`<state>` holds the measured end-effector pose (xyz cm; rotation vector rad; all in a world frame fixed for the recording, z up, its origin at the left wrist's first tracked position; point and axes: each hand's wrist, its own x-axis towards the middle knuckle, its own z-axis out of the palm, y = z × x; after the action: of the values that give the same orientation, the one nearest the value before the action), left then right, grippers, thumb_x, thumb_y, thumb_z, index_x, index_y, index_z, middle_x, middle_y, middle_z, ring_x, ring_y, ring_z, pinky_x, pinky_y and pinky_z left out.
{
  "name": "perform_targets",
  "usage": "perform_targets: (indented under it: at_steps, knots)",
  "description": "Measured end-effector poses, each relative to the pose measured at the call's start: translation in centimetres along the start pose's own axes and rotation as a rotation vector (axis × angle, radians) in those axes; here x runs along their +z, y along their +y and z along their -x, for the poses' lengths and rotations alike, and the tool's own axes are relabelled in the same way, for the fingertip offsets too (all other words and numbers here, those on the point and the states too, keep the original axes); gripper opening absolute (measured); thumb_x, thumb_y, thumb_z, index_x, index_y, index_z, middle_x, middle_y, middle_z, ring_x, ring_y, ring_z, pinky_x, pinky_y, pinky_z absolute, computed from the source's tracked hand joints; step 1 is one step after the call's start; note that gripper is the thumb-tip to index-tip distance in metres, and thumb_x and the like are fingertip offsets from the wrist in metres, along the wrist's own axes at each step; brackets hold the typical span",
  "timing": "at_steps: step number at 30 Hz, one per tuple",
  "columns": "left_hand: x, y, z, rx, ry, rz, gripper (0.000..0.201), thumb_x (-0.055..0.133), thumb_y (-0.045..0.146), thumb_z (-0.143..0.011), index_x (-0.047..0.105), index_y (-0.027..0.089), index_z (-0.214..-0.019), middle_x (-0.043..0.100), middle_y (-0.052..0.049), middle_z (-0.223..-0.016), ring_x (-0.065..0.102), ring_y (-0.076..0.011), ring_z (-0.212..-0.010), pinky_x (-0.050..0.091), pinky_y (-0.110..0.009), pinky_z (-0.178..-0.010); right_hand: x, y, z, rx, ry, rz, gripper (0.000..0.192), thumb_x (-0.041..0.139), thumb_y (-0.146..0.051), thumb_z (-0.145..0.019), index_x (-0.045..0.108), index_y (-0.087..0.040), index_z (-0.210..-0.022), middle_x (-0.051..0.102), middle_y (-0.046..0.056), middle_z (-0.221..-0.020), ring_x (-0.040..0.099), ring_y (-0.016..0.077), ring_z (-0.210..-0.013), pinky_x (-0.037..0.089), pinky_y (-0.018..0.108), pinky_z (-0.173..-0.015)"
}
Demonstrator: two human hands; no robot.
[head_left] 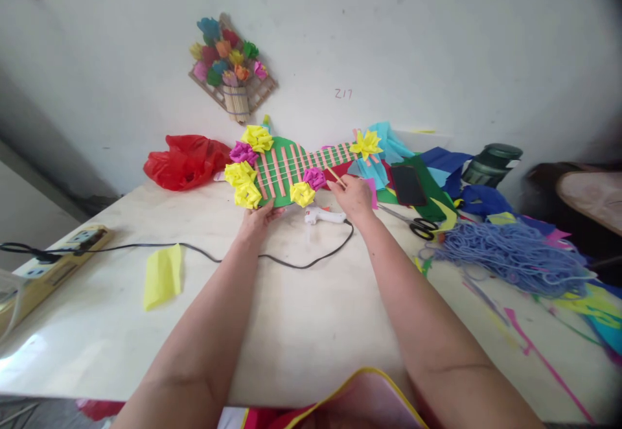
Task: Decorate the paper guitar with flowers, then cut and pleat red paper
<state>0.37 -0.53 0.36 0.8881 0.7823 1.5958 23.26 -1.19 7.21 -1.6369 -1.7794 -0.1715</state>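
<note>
A green craft guitar (282,157) is propped up at the back of the table, with pink strips across it, white strings and yellow and purple paper flowers. My left hand (260,218) grips its lower edge beneath the body, with some fingers hidden behind. At the neck, my right hand (356,197) is closed round a short tan stick (335,175), whose tip points up and left toward the strings. Whether this hand also touches the neck, I cannot tell. A white glue gun (324,216) lies on the table between my hands.
A black cord (194,247) runs to a power strip (63,260) at left, past yellow paper (164,277). Red plastic (187,162) lies behind. At right are scissors (422,227), a phone (408,185), blue yarn (515,257) and a dark green jar (492,164). A flower decoration (232,69) hangs above.
</note>
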Motion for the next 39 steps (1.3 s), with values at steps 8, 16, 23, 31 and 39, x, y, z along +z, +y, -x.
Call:
perform_targets:
  at_steps: [8, 16, 23, 31, 39]
  knots:
    - [0.1, 0.2, 0.2, -0.025, -0.014, -0.001, 0.042, 0.07, 0.016, -0.066, 0.056, 0.015, -0.106, 0.067, -0.004, -0.078, 0.064, -0.015, -0.058, 0.054, -0.024, -0.055, -0.5, 0.7, -0.4, 0.143, -0.064, -0.119, 0.032, 0.046, -0.043, -0.082, 0.064, -0.018, -0.073, 0.063, 0.003, -0.065, 0.052, 0.0148, -0.059, 0.03, 0.025, -0.052]
    - [0.0, 0.1, 0.0, -0.033, -0.027, -0.023, 0.042, 0.07, 0.017, -0.066, 0.057, 0.012, -0.106, 0.067, -0.004, -0.073, 0.064, -0.0154, -0.056, 0.053, -0.025, -0.054, -0.7, 0.4, -0.4, 0.123, -0.084, 0.011, 0.033, 0.039, -0.037, -0.088, 0.065, -0.017, -0.088, 0.066, 0.007, -0.076, 0.057, 0.0178, -0.069, 0.033, 0.026, -0.058]
    - [0.1, 0.2, 0.2, -0.04, -0.067, -0.08, 0.047, 0.071, 0.019, -0.065, 0.055, 0.013, -0.109, 0.067, -0.004, -0.073, 0.064, -0.0165, -0.056, 0.053, -0.026, -0.052, -1.7, -0.5, 0.1, -0.103, -0.144, 0.132, 0.03, 0.036, -0.02, -0.089, 0.057, -0.018, -0.109, 0.061, 0.011, -0.104, 0.058, 0.0213, -0.086, 0.038, 0.029, -0.069]
    - [-0.1, 0.2, 0.3, -0.061, -0.126, -0.07, 0.045, 0.072, 0.02, -0.062, 0.056, 0.014, -0.104, 0.067, -0.002, -0.073, 0.063, -0.0148, -0.054, 0.054, -0.025, -0.052, -2.9, -1.3, -2.0, -0.186, -0.112, 0.239, 0.035, 0.032, -0.02, -0.09, 0.058, -0.021, -0.112, 0.054, 0.01, -0.117, 0.052, 0.0237, -0.097, 0.039, 0.034, -0.078]
    - [-0.2, 0.5, 0.6, -0.092, -0.182, -0.088, 0.033, 0.073, 0.02, -0.061, 0.058, 0.013, -0.089, 0.065, -0.001, -0.069, 0.062, -0.015, -0.052, 0.054, -0.027, -0.054, -4.4, -2.3, -5.6, -0.108, -0.271, 0.308, 0.038, 0.041, -0.037, -0.088, 0.065, -0.011, -0.1, 0.059, 0.019, -0.111, 0.045, 0.0306, -0.111, 0.039, 0.037, -0.083]
